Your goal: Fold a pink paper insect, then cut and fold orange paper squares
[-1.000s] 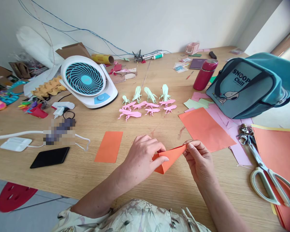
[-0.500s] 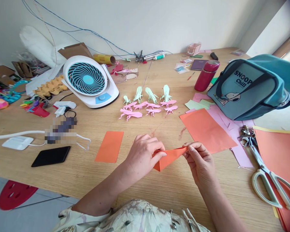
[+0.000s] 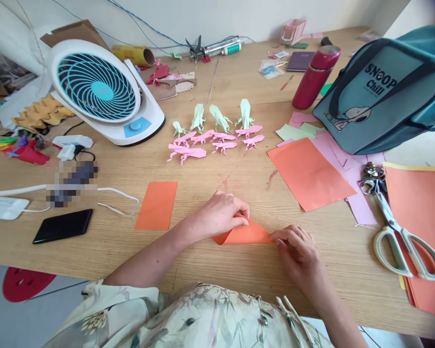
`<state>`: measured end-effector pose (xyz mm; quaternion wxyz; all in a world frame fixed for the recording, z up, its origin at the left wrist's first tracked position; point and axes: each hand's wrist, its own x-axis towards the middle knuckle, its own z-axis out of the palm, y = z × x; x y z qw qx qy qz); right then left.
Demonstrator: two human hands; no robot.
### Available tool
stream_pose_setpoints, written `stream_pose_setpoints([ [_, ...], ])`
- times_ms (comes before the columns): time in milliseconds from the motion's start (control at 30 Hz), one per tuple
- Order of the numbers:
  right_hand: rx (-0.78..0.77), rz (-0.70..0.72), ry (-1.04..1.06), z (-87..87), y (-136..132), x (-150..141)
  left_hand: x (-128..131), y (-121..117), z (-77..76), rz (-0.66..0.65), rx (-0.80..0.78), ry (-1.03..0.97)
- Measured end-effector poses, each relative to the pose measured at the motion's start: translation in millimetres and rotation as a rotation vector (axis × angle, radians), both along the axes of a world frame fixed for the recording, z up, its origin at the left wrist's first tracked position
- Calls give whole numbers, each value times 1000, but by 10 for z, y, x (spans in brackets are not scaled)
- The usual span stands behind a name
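Note:
Between my hands is a partly folded sheet of orange paper (image 3: 248, 234), its left side curling up and its right side drawn to a point. My left hand (image 3: 223, 212) pinches the paper's upper edge with thumb and fingertips. At the right corner, the fingers of my right hand (image 3: 297, 244) close on the tip near the tabletop. A small orange rectangle (image 3: 156, 205) lies flat to the left, and a larger orange sheet (image 3: 308, 171) lies to the right. Beyond my hands stand pink folded paper figures (image 3: 194, 152) and pale green ones (image 3: 245, 114).
Scissors (image 3: 395, 232) rest on orange sheets (image 3: 420, 198) at the right. Behind them are a teal bag (image 3: 377, 111) and a red flask (image 3: 313, 82). A white fan (image 3: 152, 106), a black phone (image 3: 63, 226) and a white cable (image 3: 21, 190) occupy the left.
The orange paper has come down toward the table and turned flatter, with its left side now curled. My right hand has lowered with its corner. The camera view has shifted.

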<state>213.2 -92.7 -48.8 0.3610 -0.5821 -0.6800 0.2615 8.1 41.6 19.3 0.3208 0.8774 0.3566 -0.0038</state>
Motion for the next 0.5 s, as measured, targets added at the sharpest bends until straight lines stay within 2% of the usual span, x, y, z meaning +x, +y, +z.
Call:
stream_pose_setpoints([
  [133,-14,60,-156,-49,-22,28,61,19,-142,38,1,35],
  [267,3,95,-242,-74,-28,31,67,6,-287,20,47,35],
  [500,-7,105,-284,-56,-22,16,38,-69,-384,37,258,15],
])
